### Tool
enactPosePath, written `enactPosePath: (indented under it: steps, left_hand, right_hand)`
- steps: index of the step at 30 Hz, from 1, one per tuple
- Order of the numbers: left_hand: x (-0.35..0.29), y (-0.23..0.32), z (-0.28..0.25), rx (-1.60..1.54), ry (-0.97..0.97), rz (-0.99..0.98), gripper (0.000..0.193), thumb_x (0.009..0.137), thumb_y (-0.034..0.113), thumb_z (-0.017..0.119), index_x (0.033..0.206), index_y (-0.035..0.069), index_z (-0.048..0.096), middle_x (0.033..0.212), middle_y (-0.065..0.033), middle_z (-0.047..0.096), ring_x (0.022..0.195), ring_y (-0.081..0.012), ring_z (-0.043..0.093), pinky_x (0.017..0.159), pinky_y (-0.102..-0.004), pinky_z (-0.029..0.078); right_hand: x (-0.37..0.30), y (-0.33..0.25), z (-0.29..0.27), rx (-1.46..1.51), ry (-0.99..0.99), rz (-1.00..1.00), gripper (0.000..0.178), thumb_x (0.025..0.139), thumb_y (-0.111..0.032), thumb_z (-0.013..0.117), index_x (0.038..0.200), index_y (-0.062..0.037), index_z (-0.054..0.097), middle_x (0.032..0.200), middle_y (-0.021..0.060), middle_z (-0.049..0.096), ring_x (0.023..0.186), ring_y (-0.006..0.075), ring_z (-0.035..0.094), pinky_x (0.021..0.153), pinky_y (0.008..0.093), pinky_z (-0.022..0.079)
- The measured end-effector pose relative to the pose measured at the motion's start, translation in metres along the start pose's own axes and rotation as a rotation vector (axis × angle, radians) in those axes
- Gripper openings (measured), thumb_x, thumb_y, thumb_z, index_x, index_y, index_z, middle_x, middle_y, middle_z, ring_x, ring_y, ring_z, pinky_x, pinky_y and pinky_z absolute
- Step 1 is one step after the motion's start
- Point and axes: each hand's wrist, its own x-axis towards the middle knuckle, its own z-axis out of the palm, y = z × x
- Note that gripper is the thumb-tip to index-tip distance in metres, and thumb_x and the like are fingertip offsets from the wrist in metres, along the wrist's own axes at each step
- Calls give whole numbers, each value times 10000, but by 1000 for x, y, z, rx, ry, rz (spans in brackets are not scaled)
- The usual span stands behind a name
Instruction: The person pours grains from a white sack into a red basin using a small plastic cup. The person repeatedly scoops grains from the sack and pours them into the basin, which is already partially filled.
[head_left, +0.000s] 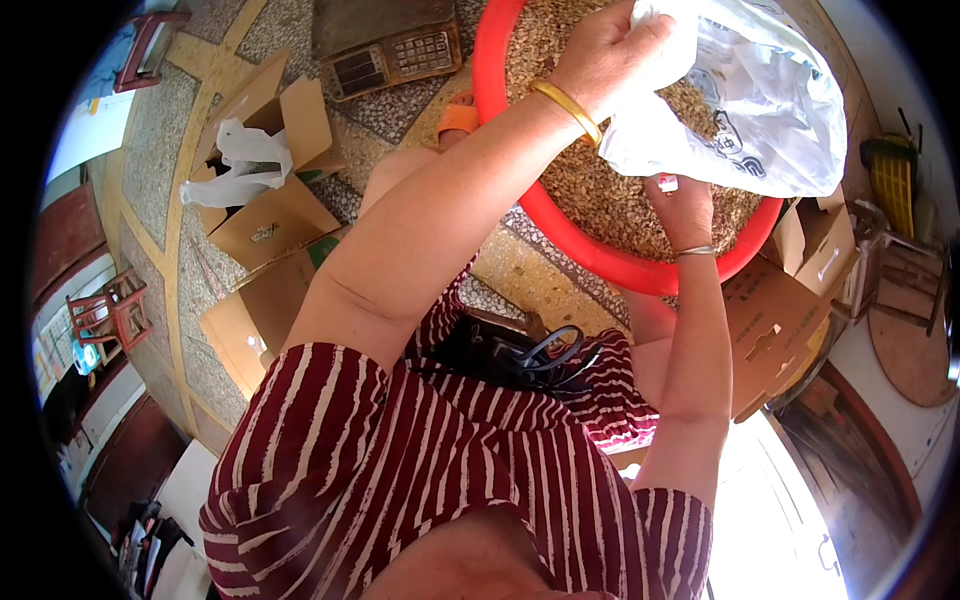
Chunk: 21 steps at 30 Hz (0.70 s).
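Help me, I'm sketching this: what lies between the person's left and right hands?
Part of the white plastic bag lies between the left hand and the right hand, as the head view shows.

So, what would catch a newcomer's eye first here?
Probably the big red-rimmed basin at upper right, filled with small brownish pieces. Over it, the person's left hand grips a white plastic bag, with the right hand at its lower edge. Next might come the opened cardboard box on the floor at left.
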Motion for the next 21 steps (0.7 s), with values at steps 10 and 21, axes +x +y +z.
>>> enactPosePath:
  steps: [10, 21]
  left_hand:
    - [3, 2, -3, 42, 9, 14, 282, 919, 240, 474, 1071, 13, 542, 818, 8, 559, 664, -56, 521, 543, -193, 443]
    - [-2, -1, 3, -23, 31, 6, 262, 918, 201, 474, 1076, 5, 545, 854, 8, 565, 705, -52, 525, 587, -193, 447]
  right_hand:
    - [3, 4, -34, 1060, -367, 511, 340, 808, -227, 601, 1023, 35, 575, 888, 75, 625, 724, 115, 591, 631, 240, 485]
    - [-20, -20, -115, 1482, -349, 46, 495, 842, -267, 567, 1180, 77, 456, 1058, 140, 575, 934, 191, 589, 760, 290, 499]
